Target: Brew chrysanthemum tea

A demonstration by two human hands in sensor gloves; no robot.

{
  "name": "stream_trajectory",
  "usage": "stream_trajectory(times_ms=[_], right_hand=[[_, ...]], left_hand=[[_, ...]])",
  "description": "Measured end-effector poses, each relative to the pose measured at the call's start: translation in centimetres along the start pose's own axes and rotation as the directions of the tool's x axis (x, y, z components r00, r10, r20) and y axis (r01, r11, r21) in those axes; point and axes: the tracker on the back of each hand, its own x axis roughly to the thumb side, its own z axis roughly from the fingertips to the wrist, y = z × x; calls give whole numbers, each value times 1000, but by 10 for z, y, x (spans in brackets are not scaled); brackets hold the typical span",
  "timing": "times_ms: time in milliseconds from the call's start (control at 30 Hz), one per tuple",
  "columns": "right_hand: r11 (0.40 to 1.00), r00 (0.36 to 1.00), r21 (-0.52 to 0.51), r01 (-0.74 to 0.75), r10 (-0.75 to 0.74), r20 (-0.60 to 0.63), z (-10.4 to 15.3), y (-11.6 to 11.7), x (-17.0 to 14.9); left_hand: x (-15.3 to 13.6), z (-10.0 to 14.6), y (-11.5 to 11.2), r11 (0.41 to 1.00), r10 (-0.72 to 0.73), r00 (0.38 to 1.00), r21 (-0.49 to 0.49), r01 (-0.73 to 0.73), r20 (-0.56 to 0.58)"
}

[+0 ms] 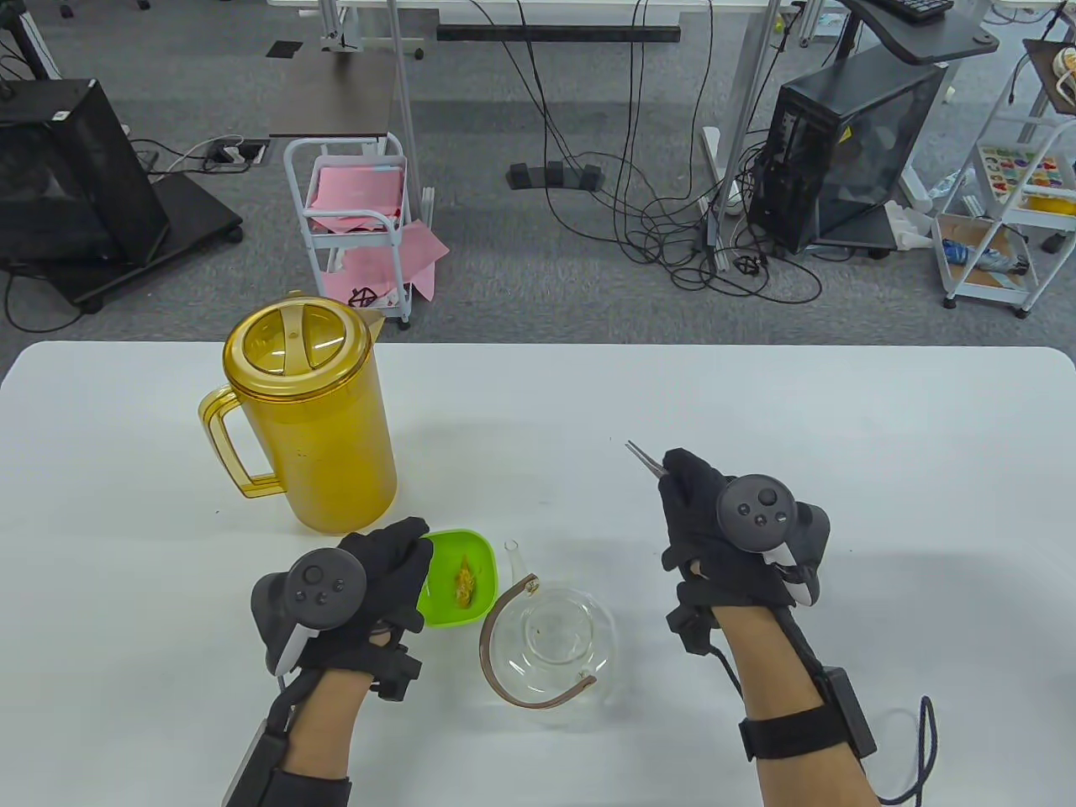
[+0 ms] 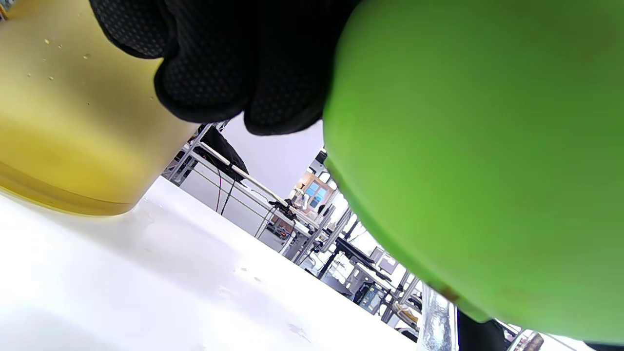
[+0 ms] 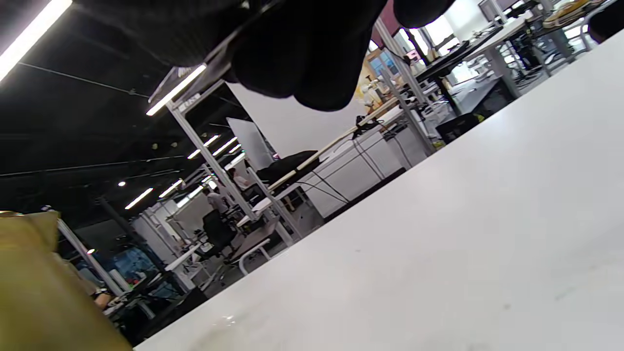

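Observation:
A small green bowl [image 1: 466,580] with a dried chrysanthemum [image 1: 464,582] in it sits near the front of the white table [image 1: 756,403]. My left hand [image 1: 391,572] grips the bowl's left side; the left wrist view shows the gloved fingers [image 2: 234,63] against the bowl's green wall [image 2: 477,161]. Just right of the bowl stands a lidless glass teapot [image 1: 555,643] with a brown strap handle. My right hand [image 1: 698,504] hovers right of the teapot and pinches metal tweezers [image 1: 643,458], tips pointing up-left with nothing in them. A yellow lidded pitcher [image 1: 307,420] stands behind the bowl.
The pitcher's yellow wall [image 2: 68,112] rises close to my left fingers. The table's far edge runs across the middle of the table view; beyond it lie a white cart [image 1: 357,223], cables and computer cases on the floor.

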Motion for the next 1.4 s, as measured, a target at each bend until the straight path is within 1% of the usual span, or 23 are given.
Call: stream_trajectory(times_ms=[67, 167, 300, 367, 400, 533, 633, 733, 800, 867, 900, 1000, 1167, 1300, 1400], right_hand=[[999, 998, 29, 20, -22, 64, 4, -2, 17], [997, 990, 75, 4, -15, 143, 8, -1, 41], [988, 971, 153, -27, -10, 238, 16, 6, 75], [984, 956, 172, -50, -2, 292, 20, 12, 92], [983, 955, 174, -57, 3, 298, 21, 13, 95], [963, 926, 201, -179, 96, 366, 31, 27, 121], [932, 882, 166, -321, 231, 411, 40, 41, 134], [898, 837, 106, -427, 348, 422, 48, 55, 143], [878, 815, 83, -472, 398, 421, 51, 61, 146], [846, 785, 54, -530, 465, 410, 54, 67, 150], [822, 758, 35, -569, 508, 409, 56, 70, 152], [805, 746, 41, -592, 528, 406, 60, 75, 156], [762, 705, 26, -647, 585, 400, 66, 82, 161], [744, 692, 32, -667, 602, 399, 71, 86, 165], [737, 684, 35, -675, 606, 405, 72, 93, 165]], left_hand=[[1, 0, 0, 1000, -1, 1000, 0, 1, 2], [1, 0, -1, 1000, -4, 1000, 0, 4, 4], [1, 1, -2, 1000, -8, 1000, -4, 8, 4], [1, 1, -2, 1000, -8, 1000, -4, 9, 4], [1, 1, -2, 1000, -8, 1000, -4, 8, 4], [2, 1, -1, 1000, -15, 1000, 0, 15, 7], [4, 2, 0, 1000, -19, 1000, 9, 19, 12], [6, 2, 0, 1000, -27, 999, 12, 26, 18], [7, 2, 0, 999, -33, 999, 14, 32, 20], [8, 3, 0, 999, -45, 999, 19, 44, 17], [8, 3, 0, 998, -52, 999, 24, 52, 15], [8, 3, 1, 998, -55, 998, 29, 55, 10], [8, 4, 1, 997, -66, 998, 37, 66, 3], [9, 4, 1, 997, -67, 998, 48, 67, -8], [10, 5, 1, 996, -69, 998, 54, 69, -5]])
